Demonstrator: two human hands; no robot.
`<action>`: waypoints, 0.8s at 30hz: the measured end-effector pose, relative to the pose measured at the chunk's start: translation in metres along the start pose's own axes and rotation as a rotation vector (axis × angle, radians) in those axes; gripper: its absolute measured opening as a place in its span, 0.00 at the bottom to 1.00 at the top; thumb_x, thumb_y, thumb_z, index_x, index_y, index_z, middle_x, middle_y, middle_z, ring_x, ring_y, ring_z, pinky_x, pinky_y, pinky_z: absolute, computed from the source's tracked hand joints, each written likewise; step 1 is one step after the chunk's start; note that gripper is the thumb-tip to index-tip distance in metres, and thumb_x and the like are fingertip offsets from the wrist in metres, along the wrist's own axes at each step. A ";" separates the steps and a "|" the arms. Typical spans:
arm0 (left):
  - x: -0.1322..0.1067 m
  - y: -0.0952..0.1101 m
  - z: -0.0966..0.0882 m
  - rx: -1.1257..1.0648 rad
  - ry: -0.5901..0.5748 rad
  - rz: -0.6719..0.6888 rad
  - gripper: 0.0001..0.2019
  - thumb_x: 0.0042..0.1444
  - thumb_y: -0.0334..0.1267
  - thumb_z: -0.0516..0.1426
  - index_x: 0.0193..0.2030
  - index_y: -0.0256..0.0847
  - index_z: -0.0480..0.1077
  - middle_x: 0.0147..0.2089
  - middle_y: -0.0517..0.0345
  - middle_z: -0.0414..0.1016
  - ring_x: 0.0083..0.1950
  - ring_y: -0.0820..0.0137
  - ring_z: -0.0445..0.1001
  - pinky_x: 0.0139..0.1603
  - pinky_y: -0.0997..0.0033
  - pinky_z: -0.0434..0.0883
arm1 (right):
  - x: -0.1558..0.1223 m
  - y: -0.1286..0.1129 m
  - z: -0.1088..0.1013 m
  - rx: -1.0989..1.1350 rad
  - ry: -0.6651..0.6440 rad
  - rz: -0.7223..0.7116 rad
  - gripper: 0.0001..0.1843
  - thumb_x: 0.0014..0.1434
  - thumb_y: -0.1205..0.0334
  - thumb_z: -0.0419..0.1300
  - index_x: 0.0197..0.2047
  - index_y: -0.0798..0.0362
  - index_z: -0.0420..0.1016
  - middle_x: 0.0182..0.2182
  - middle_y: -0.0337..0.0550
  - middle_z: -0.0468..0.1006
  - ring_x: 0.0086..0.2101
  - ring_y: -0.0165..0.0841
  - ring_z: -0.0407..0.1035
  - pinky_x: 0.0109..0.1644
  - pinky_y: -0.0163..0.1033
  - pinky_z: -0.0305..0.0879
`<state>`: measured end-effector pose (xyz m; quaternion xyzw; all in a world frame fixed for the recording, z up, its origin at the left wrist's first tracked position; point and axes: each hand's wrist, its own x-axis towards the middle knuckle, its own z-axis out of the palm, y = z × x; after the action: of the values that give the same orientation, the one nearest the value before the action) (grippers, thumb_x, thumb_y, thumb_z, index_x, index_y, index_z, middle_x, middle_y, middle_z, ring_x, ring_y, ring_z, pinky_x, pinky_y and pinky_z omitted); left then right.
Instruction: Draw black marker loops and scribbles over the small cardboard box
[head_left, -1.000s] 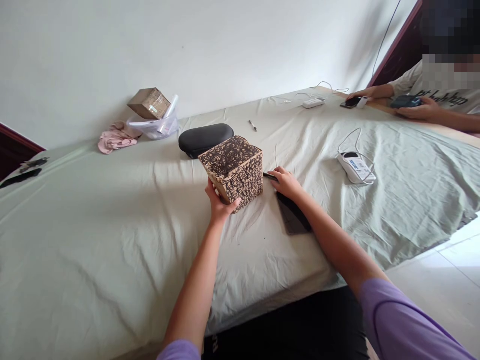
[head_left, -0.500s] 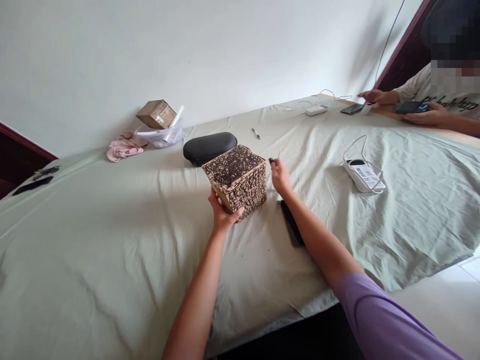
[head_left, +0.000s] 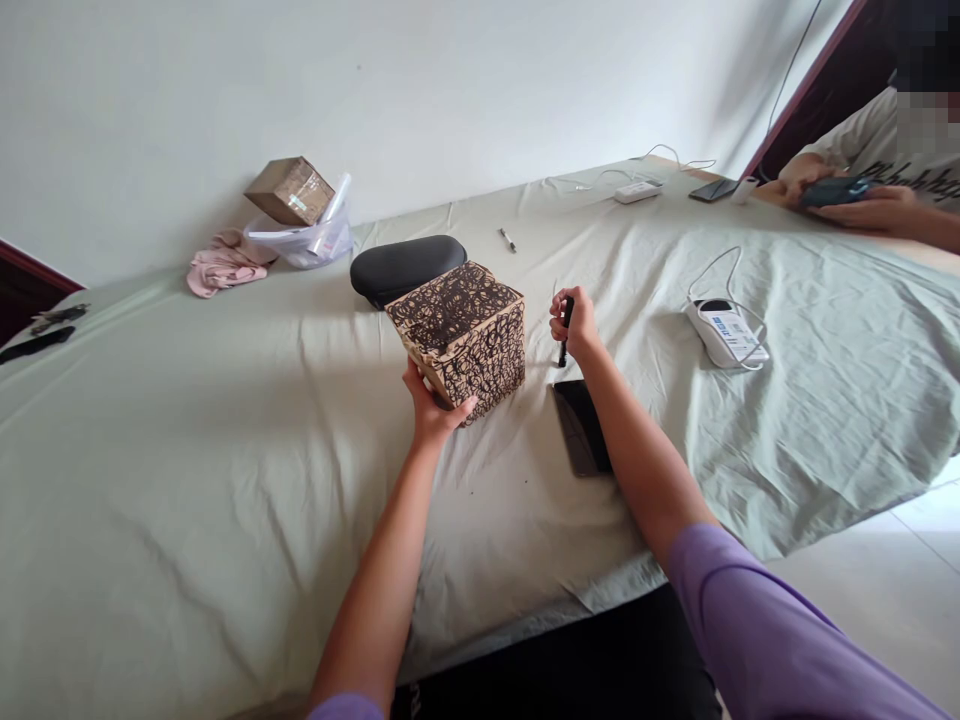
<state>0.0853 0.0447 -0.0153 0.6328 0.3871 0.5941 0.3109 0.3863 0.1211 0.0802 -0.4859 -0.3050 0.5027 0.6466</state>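
Observation:
A cardboard box (head_left: 484,365) covered in black looping scribbles sits tilted in the middle of the cloth. My left hand (head_left: 436,408) grips its near left lower corner, with the thumb on the front face and the fingers partly hidden at the side. To the right of the box, apart from it, my right hand (head_left: 576,318) is closed around a black marker (head_left: 566,335). The marker's lower end points down toward the cloth. Just below that hand lies a dark phone (head_left: 581,430), partly covered by my forearm.
Behind the box lie a black case (head_left: 405,265) and a small pen (head_left: 508,240). Far left are a plastic basket (head_left: 300,245), another cardboard box (head_left: 289,190) and pink cloth (head_left: 225,265). A white corded device (head_left: 727,335) lies right. Another person's hands (head_left: 862,205) hold a phone.
My right hand has moved right, away from the box, and the marker now points downward. My left hand stays on the box. The other person's hands have come together, and the view has shifted slightly.

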 end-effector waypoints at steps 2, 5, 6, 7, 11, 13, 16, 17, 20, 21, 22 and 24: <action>0.000 0.003 0.002 0.013 0.005 0.002 0.69 0.47 0.71 0.77 0.84 0.54 0.41 0.80 0.39 0.53 0.81 0.46 0.66 0.79 0.45 0.73 | -0.002 -0.005 -0.001 -0.036 -0.004 0.000 0.21 0.69 0.45 0.58 0.30 0.47 0.60 0.24 0.31 0.59 0.17 0.22 0.41 0.22 0.36 0.37; 0.002 0.002 0.002 0.013 0.022 0.010 0.70 0.44 0.72 0.77 0.83 0.52 0.42 0.77 0.38 0.57 0.78 0.44 0.68 0.78 0.41 0.74 | -0.003 -0.006 -0.001 -0.243 -0.006 -0.004 0.20 0.72 0.45 0.52 0.32 0.46 0.57 0.24 0.30 0.54 0.18 0.24 0.41 0.23 0.35 0.41; 0.003 -0.001 0.001 0.011 0.023 0.011 0.70 0.44 0.71 0.77 0.83 0.52 0.42 0.76 0.38 0.57 0.78 0.44 0.68 0.77 0.40 0.74 | -0.003 -0.004 -0.001 -0.316 -0.002 0.002 0.19 0.73 0.45 0.49 0.32 0.46 0.56 0.25 0.29 0.53 0.19 0.24 0.41 0.24 0.35 0.43; 0.004 -0.003 0.000 0.009 0.018 0.012 0.70 0.44 0.70 0.77 0.83 0.52 0.42 0.76 0.38 0.57 0.77 0.44 0.69 0.77 0.40 0.74 | -0.002 -0.002 0.000 -0.381 0.007 0.012 0.19 0.74 0.46 0.47 0.33 0.45 0.55 0.25 0.29 0.53 0.19 0.25 0.42 0.24 0.35 0.45; 0.006 -0.012 -0.005 -0.007 -0.027 0.004 0.71 0.43 0.62 0.80 0.83 0.54 0.40 0.77 0.38 0.55 0.78 0.45 0.68 0.74 0.43 0.76 | 0.001 0.004 -0.002 -0.646 0.065 0.044 0.16 0.74 0.46 0.52 0.37 0.47 0.64 0.28 0.35 0.65 0.25 0.31 0.61 0.32 0.37 0.63; 0.006 -0.013 -0.005 -0.017 -0.023 -0.021 0.73 0.41 0.60 0.81 0.84 0.56 0.40 0.78 0.39 0.54 0.79 0.44 0.67 0.72 0.45 0.78 | -0.001 -0.003 -0.008 -0.820 0.090 0.028 0.12 0.70 0.50 0.60 0.42 0.50 0.70 0.36 0.47 0.77 0.38 0.40 0.74 0.46 0.43 0.73; 0.005 -0.012 -0.002 -0.041 0.027 -0.037 0.72 0.39 0.60 0.81 0.84 0.56 0.43 0.78 0.40 0.54 0.80 0.42 0.65 0.71 0.44 0.79 | -0.020 -0.023 -0.023 -1.057 0.094 0.010 0.11 0.66 0.55 0.66 0.46 0.54 0.77 0.51 0.63 0.82 0.58 0.56 0.76 0.65 0.57 0.70; 0.004 -0.012 -0.001 -0.048 0.046 -0.035 0.72 0.38 0.60 0.81 0.83 0.55 0.44 0.77 0.40 0.54 0.80 0.42 0.65 0.71 0.43 0.79 | -0.033 -0.028 -0.029 -1.120 0.084 0.021 0.12 0.64 0.55 0.67 0.45 0.55 0.79 0.52 0.66 0.83 0.60 0.61 0.75 0.67 0.62 0.69; 0.003 -0.012 0.001 -0.049 0.047 -0.038 0.71 0.38 0.58 0.81 0.83 0.53 0.45 0.77 0.39 0.54 0.80 0.42 0.64 0.73 0.41 0.78 | -0.091 -0.025 -0.043 -1.306 0.006 0.107 0.18 0.55 0.51 0.77 0.41 0.56 0.83 0.45 0.69 0.85 0.54 0.71 0.79 0.63 0.70 0.70; 0.003 -0.012 0.001 -0.045 0.047 -0.040 0.71 0.38 0.58 0.81 0.83 0.53 0.45 0.77 0.39 0.54 0.80 0.43 0.63 0.73 0.42 0.77 | -0.113 -0.018 -0.046 -1.446 -0.064 0.144 0.24 0.54 0.46 0.78 0.46 0.55 0.85 0.47 0.69 0.85 0.53 0.70 0.80 0.60 0.69 0.73; 0.003 -0.013 0.002 -0.045 0.052 -0.041 0.71 0.38 0.58 0.81 0.83 0.53 0.46 0.77 0.39 0.54 0.80 0.43 0.63 0.73 0.42 0.77 | -0.134 -0.009 -0.048 -1.547 -0.100 0.144 0.32 0.53 0.46 0.78 0.55 0.56 0.85 0.51 0.72 0.84 0.52 0.69 0.81 0.57 0.67 0.75; 0.004 -0.016 0.003 -0.050 0.068 -0.035 0.72 0.38 0.60 0.81 0.84 0.54 0.46 0.76 0.40 0.54 0.80 0.43 0.63 0.73 0.42 0.77 | -0.167 0.010 -0.053 -1.634 0.011 0.070 0.52 0.49 0.51 0.80 0.74 0.58 0.74 0.62 0.81 0.77 0.59 0.73 0.77 0.55 0.66 0.76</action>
<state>0.0864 0.0564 -0.0273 0.5973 0.3935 0.6194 0.3236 0.3776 -0.0540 0.0684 -0.8157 -0.5566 0.1392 0.0740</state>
